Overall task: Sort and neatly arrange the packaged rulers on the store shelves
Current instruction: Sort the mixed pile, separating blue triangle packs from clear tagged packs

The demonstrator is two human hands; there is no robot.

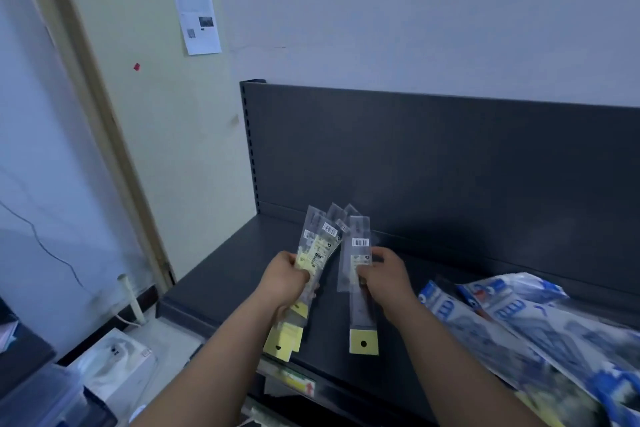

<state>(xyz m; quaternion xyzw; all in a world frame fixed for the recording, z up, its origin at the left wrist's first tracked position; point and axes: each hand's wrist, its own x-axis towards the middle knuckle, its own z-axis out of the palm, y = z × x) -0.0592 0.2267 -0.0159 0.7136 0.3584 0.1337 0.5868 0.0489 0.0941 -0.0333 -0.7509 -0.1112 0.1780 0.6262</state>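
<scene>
Okay, head view: the left hand [287, 279] gripped a fanned bunch of packaged rulers [317, 253], fingers curled round the middle of the bunch. The right hand [384, 274] pinched a single packaged ruler [358, 288] at its right edge, thumb on the front. The two hands were near each other but apart, and the single pack stood just beside the bunch, its top close to the fan's upper ends; contact there could not be told. All packs were held upright-ish above the left part of the dark grey shelf [214, 288], in front of its back panel [450, 166], not lying on it. Sleeves were clear plastic with yellow header cards at the lower ends. The single pack's header card [363, 343] had a round black hang hole. A white barcode sticker [360, 242] sat near the single pack's top, and another barcode sticker [329, 229] showed on the bunch. Small print on the yellow inserts was too blurred to read, so no brand was legible. A heap of blue-and-white packages [519, 322] lay on the right of the shelf, with blue block lettering that was unreadable. A yellow shelf-edge label [298, 381] carried a red arrow. A printed paper notice [197, 19] was taped to the wall, text illegible, with a small red sticker [136, 66] below it to the left. A white box [117, 367] sat on the floor at lower left.
</scene>
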